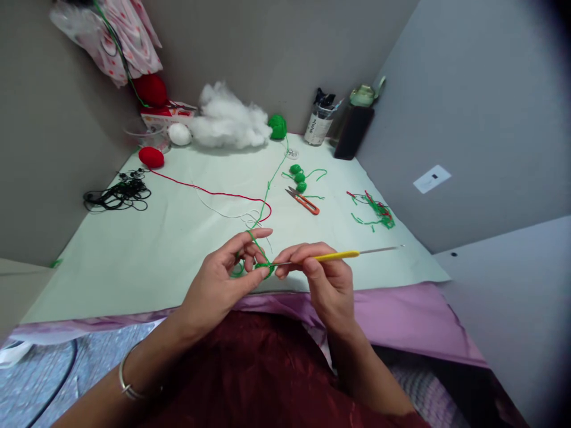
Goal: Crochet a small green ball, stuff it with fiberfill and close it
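My left hand [232,267] pinches a small piece of green crochet work [266,271] between thumb and fingers, its index finger raised with green yarn [269,187] running over it. That yarn leads back to a green yarn ball [277,126] by the wall. In my right hand [328,276] is a double-ended crochet hook with a yellow handle [339,255]. Its left tip meets the green work at my left fingertips; the other metal end points right. Part of the green piece is hidden by my fingers.
Orange thread snips [304,202] lie beyond my hands, near small green crocheted balls [300,177]. Yarn scraps [379,213] are at right, black cord [122,193] at left. White stuffing [229,122], a red yarn ball [151,157], a pen jar [318,125] and a dark bottle [354,128] stand farther back.
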`<state>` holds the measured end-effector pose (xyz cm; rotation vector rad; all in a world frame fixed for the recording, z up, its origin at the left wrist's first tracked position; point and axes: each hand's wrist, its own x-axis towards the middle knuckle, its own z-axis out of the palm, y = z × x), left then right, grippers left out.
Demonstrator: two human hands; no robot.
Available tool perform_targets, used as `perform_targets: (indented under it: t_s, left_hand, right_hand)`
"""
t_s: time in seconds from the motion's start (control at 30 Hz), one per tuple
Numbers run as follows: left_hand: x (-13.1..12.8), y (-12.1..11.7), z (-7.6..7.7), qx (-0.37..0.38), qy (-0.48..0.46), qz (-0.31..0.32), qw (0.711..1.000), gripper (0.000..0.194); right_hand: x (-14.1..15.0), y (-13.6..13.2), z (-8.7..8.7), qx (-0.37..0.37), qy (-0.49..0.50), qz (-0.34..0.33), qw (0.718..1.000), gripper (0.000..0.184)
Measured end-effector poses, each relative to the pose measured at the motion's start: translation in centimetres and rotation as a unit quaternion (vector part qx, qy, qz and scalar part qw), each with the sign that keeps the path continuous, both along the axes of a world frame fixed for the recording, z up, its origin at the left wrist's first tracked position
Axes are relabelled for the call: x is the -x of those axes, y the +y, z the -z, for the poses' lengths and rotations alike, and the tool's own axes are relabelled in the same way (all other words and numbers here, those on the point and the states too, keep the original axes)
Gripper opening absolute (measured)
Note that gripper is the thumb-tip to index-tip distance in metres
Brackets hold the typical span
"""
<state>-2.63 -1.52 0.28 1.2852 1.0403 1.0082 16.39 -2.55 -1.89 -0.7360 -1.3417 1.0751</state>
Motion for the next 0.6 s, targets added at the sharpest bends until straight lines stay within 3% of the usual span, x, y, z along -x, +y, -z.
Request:
perform_targets:
  t_s: [0.13,0.23,0.3,0.43,0.6]
  left_hand:
    - [-0.29,-0.27,-0.32,-0.052,0.042,-0.052,0.996,0.042]
    - [-0.32,-0.5,-0.5,-0.074,0.043,-0.076,0.993,0.043]
    - [-0.22,-0.57,-0.54,-0.074,0.034,-0.075,0.994,0.044]
    - [-0.01,-0.43,-0.48,-0.05,0.02,-0.051,0.997,0.041]
    - [-0.05,-0.19,-0.45,-0.017,0.004,-0.043,0.999,0.041]
  right_hand:
    - [0.02,-0.27,-0.55,-0.113,-0.125,0.033,0.985,0.022]
    - [0.3,-0.33,-0.71,-0.173,-0.143,0.052,0.973,0.022]
    - [0.51,-0.16,-0.59,-0.143,-0.076,0.05,0.986,0.02]
    - [0.73,0.4,-0.22,-0.015,0.087,-0.009,0.996,0.017]
    - [0.46,0.42,-0.07,-0.009,0.067,-0.005,0.998,0.018]
